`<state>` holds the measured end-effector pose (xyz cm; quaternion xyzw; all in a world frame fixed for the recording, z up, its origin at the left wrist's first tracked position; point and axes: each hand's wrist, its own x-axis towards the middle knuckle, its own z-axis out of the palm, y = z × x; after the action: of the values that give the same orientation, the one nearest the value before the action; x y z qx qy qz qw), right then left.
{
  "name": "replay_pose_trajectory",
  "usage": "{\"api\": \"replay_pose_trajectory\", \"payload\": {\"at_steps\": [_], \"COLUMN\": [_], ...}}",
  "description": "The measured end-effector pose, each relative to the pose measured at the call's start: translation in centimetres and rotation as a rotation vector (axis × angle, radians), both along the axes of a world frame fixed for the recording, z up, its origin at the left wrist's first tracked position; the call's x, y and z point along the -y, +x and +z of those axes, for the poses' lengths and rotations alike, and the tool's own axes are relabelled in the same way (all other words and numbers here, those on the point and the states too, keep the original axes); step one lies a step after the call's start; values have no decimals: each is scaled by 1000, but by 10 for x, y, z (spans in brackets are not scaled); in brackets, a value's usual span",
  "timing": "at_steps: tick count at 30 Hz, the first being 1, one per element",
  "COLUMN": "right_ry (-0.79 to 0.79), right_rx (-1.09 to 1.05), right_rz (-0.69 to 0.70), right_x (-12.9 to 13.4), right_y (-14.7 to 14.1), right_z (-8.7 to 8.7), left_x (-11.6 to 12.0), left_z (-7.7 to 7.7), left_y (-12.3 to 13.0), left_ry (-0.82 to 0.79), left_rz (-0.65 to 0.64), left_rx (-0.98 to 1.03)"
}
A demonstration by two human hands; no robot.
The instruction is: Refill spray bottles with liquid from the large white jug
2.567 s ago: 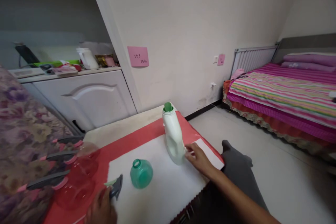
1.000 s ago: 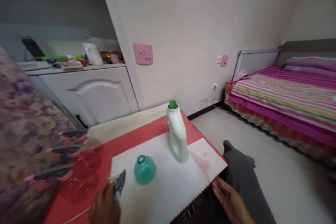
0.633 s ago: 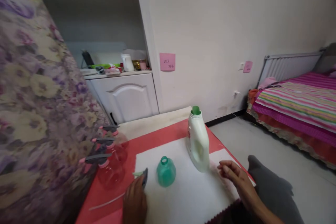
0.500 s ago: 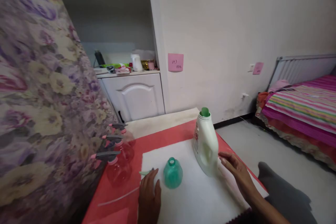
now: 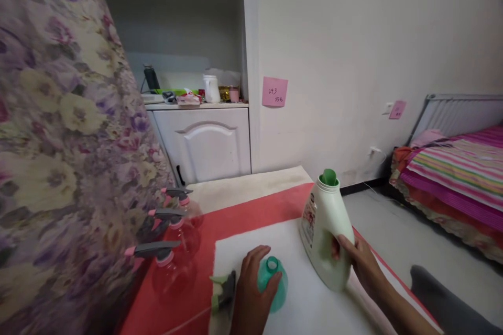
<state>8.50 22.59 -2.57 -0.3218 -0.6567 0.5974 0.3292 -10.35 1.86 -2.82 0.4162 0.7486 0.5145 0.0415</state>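
Note:
A pale green detergent jug (image 5: 324, 230), uncapped with a green spout in its mouth, leans slightly at the right of the white sheet (image 5: 243, 238). My right hand (image 5: 353, 254) grips its handle, fingers through the opening. A small teal bottle (image 5: 280, 293) with an open neck stands on the sheet. Around its left side curves my left hand (image 5: 255, 285), thumb and fingers apart; whether it touches the bottle is hard to tell. Left of that hand lies a dark grey and green spray head (image 5: 226, 293).
Three clear bottles with pink and grey spray heads (image 5: 168, 272) stand along the left of the red cloth (image 5: 251, 214). A floral curtain (image 5: 78, 167) hangs at the left. Behind are a white cabinet (image 5: 212, 146) and, at the right, a bed (image 5: 456, 167).
My right hand has closed on the jug's handle, and the jug is now tilted. My left hand has moved right to the teal bottle, uncovering the spray head. The view has shifted.

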Motion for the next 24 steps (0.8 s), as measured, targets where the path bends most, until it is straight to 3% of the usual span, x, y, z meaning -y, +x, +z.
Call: {"api": "replay_pose_trajectory", "payload": {"at_steps": [8,14,20,24], "right_ry": [-8,-30,25,88], "right_rx": [-60,-52,77,217], "right_rz": [-114,-132,-31,28], "right_x": [3,-3,-6,-4], "right_y": [-9,5,35,56], "right_z": [-1,26,55,71], "left_x": [3,-1,1,4], "left_z": [4,4,-10,-16], "left_y": [-3,-3,-3,-5], "left_ry": [-56,-37,16,-48], "left_rz": [-45,-103,-74,-57], "left_rx": [173,205,174,184]}}
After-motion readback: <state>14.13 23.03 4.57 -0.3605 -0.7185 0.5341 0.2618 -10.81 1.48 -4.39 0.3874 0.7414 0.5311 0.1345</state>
